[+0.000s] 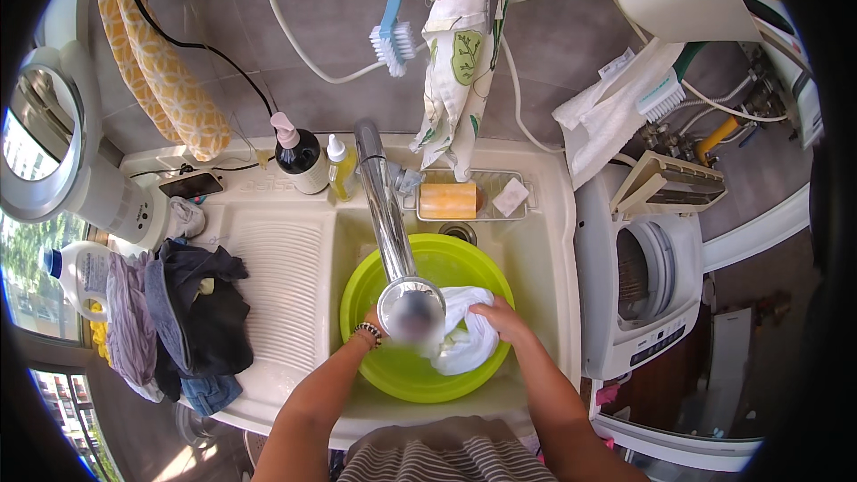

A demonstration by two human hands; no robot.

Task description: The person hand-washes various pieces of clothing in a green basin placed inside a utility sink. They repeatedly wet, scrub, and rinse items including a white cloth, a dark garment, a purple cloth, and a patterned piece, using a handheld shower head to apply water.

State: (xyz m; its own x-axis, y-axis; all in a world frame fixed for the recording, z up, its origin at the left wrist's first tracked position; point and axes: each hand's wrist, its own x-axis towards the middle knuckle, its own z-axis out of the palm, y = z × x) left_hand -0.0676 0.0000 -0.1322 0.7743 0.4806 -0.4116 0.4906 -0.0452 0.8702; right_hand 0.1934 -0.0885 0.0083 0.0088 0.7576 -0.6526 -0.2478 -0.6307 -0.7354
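Observation:
A lime-green plastic basin (358, 281) sits in the laundry sink (542, 348), beneath a chrome faucet (392, 227). My right hand (499, 318) grips the edge of a wet white cloth (477, 341), which hangs bunched inside the basin's right half. Behind the round faucet head, my left hand (373, 321) is mostly hidden; a beaded bracelet circles that wrist. Its fingers cannot be seen, so whether they hold the cloth is unclear.
A wire rack (495, 178) behind the basin holds an orange soap bar (447, 201) and a pale one (511, 197). Dark clothes (207, 321) lie left of the ribbed washboard (288, 274). Pump bottle (301, 161) and phone (192, 185) rest at the back; a washing machine (643, 294) stands right.

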